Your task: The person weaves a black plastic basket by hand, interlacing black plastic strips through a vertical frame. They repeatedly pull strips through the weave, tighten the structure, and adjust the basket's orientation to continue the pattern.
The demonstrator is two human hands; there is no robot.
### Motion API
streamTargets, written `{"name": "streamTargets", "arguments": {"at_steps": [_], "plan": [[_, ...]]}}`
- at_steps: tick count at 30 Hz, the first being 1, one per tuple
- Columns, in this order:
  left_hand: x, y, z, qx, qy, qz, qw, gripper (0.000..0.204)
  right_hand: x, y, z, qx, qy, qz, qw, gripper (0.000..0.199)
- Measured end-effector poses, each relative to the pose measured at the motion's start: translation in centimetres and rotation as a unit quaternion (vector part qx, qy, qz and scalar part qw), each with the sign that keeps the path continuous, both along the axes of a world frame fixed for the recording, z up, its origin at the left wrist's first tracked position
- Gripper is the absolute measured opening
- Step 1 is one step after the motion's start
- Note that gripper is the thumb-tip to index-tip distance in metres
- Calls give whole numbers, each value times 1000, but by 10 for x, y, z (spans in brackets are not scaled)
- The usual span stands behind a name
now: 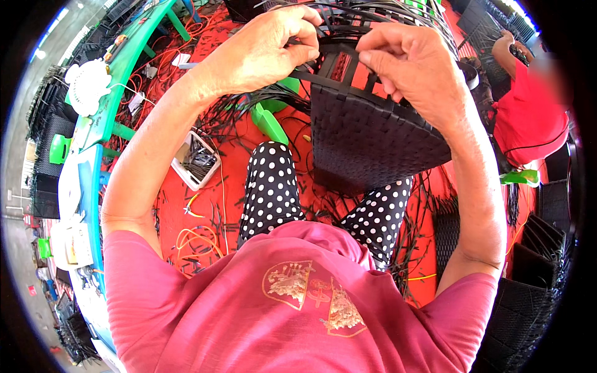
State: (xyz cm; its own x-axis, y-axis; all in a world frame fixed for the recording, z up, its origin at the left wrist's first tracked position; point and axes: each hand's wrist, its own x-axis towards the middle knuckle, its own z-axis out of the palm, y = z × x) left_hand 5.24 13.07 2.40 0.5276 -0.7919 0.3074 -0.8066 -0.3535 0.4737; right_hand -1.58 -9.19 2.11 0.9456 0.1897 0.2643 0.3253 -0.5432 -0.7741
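A black woven basket point(373, 133) stands before my knees, its top edge bristling with loose black flat strips point(329, 81). At the left of that edge, my left hand point(267, 50) is closed, thumb and fingertips pinched on one of these strips. My right hand point(413, 68) is over the basket's right top part. Its thumb and forefinger press together at a strip by the rim, and the other fingers curl in. The exact spot between its fingertips is partly hidden. More long strips arch beyond both hands at the top of the view.
On the red floor point(233, 168) lie cut black scraps, orange cords and a white bin point(198, 160) of short dark pieces. A green table point(124, 74) with a white fan point(88, 87) runs along the left. At right a co-worker in red point(528, 118) sits near stacked black woven panels point(522, 311).
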Motion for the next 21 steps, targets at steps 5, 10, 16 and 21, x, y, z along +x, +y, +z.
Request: {"name": "streamTargets", "arguments": {"at_steps": [5,10,16,21], "plan": [[-4,-6,-10,-18,-20,32,999,7,2,0,4,-85,26,35,995,12],[17,3,-28,-7,-34,20,999,18,15,6,11,-159,24,72,984,14],[17,7,-32,10,-14,5,1000,17,20,10,4,-144,46,71,986,15],[19,8,-37,-27,-2,-11,1000,16,11,3,9,-80,80,58,992,14]]}}
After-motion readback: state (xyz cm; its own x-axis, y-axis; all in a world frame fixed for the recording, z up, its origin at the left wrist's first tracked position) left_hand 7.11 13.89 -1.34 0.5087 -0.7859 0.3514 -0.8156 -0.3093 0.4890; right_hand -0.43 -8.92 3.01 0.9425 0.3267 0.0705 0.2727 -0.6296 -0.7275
